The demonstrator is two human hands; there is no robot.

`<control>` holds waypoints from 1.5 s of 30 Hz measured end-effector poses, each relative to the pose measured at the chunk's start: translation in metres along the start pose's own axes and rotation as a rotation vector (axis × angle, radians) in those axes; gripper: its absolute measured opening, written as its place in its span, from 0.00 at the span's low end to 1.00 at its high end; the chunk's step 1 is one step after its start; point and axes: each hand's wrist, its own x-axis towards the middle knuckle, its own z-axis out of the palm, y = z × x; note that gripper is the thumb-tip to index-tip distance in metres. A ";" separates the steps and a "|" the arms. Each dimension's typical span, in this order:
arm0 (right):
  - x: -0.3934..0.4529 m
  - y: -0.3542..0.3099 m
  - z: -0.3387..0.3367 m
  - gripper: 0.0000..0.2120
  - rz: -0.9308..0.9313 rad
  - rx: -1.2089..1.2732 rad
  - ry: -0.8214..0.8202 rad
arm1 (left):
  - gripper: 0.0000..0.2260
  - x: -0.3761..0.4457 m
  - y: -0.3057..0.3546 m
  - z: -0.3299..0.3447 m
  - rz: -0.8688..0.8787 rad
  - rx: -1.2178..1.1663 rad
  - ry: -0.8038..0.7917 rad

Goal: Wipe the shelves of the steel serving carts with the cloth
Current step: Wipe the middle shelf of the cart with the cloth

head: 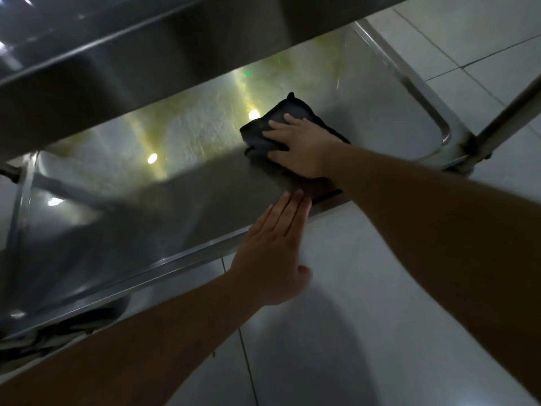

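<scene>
Pressing cloth point(268, 133) flat beneath right hand point(298, 148), lower shelf point(190, 136)

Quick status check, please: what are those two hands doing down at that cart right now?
Right hand flat on dark cloth, pressing it to lower shelf. Left hand open, fingertips at shelf's front rim. Nothing in the way.

dim, soft-focus; lamp glare on steel shelf point(181, 148).

Under my right hand point(301, 148) the dark cloth point(281, 124) looks soft and matt; the shelf point(175, 136) is brushed steel, glossy with glare; the floor tiles point(336, 332) are smooth.
</scene>
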 end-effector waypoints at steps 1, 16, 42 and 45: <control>-0.005 0.012 -0.002 0.29 0.012 -0.018 0.032 | 0.49 0.000 0.000 -0.001 0.001 -0.010 0.001; 0.023 -0.044 0.004 0.31 0.385 0.023 0.017 | 0.46 -0.007 -0.009 -0.017 0.100 -0.036 -0.076; 0.075 -0.239 0.078 0.31 0.329 0.060 0.039 | 0.41 -0.240 -0.263 0.006 -0.749 -0.125 0.188; 0.095 -0.292 0.094 0.31 0.104 0.021 -0.012 | 0.39 -0.239 -0.265 0.006 -0.750 -0.120 0.171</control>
